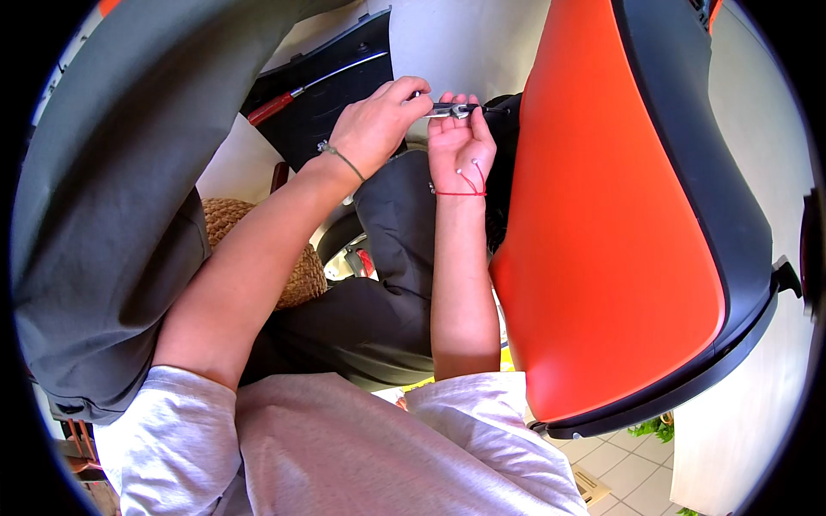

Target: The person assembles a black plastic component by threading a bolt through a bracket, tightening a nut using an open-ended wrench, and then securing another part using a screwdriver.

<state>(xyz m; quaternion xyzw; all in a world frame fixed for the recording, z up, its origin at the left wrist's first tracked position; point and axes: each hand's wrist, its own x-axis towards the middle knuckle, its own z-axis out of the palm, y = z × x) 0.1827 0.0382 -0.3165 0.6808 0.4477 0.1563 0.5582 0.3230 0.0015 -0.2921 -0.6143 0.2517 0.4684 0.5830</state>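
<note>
My left hand (375, 123) is closed round the handle end of a small silver and dark hand tool (453, 110), whose jawed head looks like a wrench's or pliers'. Palm up, my right hand (461, 151) has its thumb and fingers about that head and a thin dark piece at its tip; what exactly they pinch is too small to make out. Just right of the fingers, a dark part (508, 112) sits against an orange and black chair (611, 232). Beyond my left hand lies a black plastic panel (348, 77), and a screwdriver with a red handle (274, 107) rests on it.
Dark trouser legs (396, 224) fill the space below my hands. A woven basket (303, 279) is behind my left forearm. The chair's black rim (654, 408) takes up the right side. Tiled floor (624, 471) and some green leaves (656, 427) show at the lower right.
</note>
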